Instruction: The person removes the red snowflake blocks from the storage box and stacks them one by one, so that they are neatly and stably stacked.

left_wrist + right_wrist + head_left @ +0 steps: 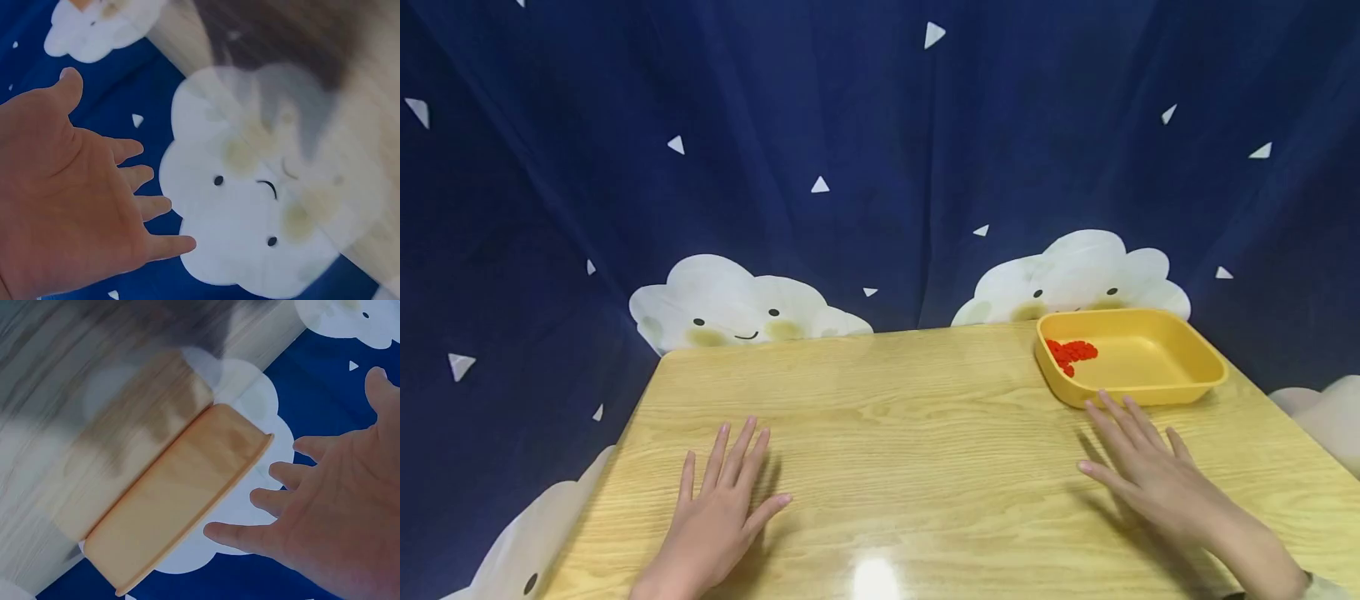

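My left hand (718,508) hovers palm down over the left part of the table, fingers spread and holding nothing. Over on the right, my right hand (1157,475) is held with straight, spread fingers, its fingertips near the front wall of a yellow plastic tray (1150,395). A small heap of red pieces (1075,354) lies inside at the tray's left end. In the right wrist view the outer side of the tray (175,500) shows beside my fingers; the red pieces are hidden there. The left wrist view shows my left palm (75,194) with nothing in it.
The wooden table (887,433) has its far edge against a dark blue curtain (850,125) printed with white triangles and smiling clouds. The tray stands at the table's far right corner. Light reflects off the tabletop near the front.
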Demonstrator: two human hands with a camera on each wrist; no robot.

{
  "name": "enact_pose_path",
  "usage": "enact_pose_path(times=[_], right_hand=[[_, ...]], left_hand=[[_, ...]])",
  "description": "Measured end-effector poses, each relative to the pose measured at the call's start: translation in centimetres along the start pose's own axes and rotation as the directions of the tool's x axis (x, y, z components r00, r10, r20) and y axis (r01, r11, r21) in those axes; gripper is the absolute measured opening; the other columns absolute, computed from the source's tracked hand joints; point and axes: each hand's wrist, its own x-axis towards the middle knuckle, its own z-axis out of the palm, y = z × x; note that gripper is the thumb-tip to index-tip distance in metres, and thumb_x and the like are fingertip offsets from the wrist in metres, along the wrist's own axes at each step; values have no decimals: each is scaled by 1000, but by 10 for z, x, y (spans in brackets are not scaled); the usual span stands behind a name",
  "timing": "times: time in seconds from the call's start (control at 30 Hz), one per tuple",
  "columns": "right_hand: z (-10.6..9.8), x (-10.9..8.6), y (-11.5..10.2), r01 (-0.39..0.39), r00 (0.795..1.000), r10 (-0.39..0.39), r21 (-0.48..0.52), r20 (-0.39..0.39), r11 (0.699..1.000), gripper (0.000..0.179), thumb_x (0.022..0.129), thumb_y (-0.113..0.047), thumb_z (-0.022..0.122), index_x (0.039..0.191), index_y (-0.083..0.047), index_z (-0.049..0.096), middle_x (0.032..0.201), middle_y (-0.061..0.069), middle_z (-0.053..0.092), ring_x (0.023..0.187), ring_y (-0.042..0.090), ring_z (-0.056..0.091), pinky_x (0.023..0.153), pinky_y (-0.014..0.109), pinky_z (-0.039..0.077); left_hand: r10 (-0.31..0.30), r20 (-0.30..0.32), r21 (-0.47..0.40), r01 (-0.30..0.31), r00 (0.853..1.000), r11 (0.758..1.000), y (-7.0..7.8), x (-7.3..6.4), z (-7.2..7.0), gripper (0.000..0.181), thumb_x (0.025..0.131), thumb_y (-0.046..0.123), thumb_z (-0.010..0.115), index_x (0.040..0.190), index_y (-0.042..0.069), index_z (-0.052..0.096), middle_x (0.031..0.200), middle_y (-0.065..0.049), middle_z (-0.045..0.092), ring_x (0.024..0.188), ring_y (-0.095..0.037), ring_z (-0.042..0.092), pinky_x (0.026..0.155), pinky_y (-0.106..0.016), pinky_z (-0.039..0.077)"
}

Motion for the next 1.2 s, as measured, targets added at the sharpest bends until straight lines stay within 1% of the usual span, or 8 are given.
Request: enact_pose_path(times=[0.17,0.33,0.5,0.63,0.77,0.9,1.03,1.2], right_hand=[[-6,-4,8,-4,1000,4,-22,-6,1000,77,101,-43,50,160,-19,7,165,3,-4,149,32,-10,106,68,-19],[-14,-6,24,-34,999,34,-34,3,999,78,101,-43,49,159,-18,3,164,5,-8,148,30,-16,104,70,-20],[-22,-7,48,-78,997,78,-19,9,997,80,102,-43,48,159,-18,-2,163,7,-13,146,30,-20,100,75,-18],[-28,-5,69,-108,994,108,-12,3,994,81,102,-42,48,159,-16,-3,163,11,-15,145,32,-23,97,78,-16],[-34,0,90,-134,991,134,-33,2,990,82,102,-42,47,158,-14,-4,161,16,-16,143,36,-25,95,82,-11],[-39,7,110,-147,989,148,-55,2,988,82,102,-42,46,157,-9,-5,160,20,-17,143,40,-23,92,85,-4],[-45,16,128,-161,987,161,-59,-15,985,82,102,-41,46,156,-3,-4,159,24,-17,142,43,-23,93,85,-4],[-51,25,153,-199,980,199,-55,-2,978,85,103,-43,45,154,1,-7,156,24,-23,139,43,-29,95,83,-6]], left_hand=[[96,-5,-18,-96,995,995,21,12,3,77,95,49,57,157,15,25,164,-4,12,149,-32,4,112,-67,5],[230,15,26,-230,973,973,53,32,11,78,97,54,50,157,13,24,164,-4,9,149,-30,8,114,-64,8],[385,72,10,-387,920,922,92,52,21,78,97,58,42,157,11,23,164,-6,8,149,-30,8,115,-61,13],[471,119,11,-476,874,879,122,69,28,79,98,61,36,158,13,18,165,-4,5,150,-26,6,117,-56,16],[522,152,-10,-526,840,850,146,87,36,80,98,61,36,158,13,14,165,-2,3,150,-22,4,118,-53,15],[549,199,-38,-553,812,832,166,105,45,80,99,59,39,158,12,15,165,-2,1,150,-20,2,118,-52,16],[551,228,-37,-559,802,829,183,124,55,79,99,60,38,159,14,15,165,1,0,150,-18,3,118,-50,16],[527,251,-12,-542,812,840,206,149,72,79,98,62,36,159,18,12,164,5,-3,149,-13,-1,119,-46,15]])
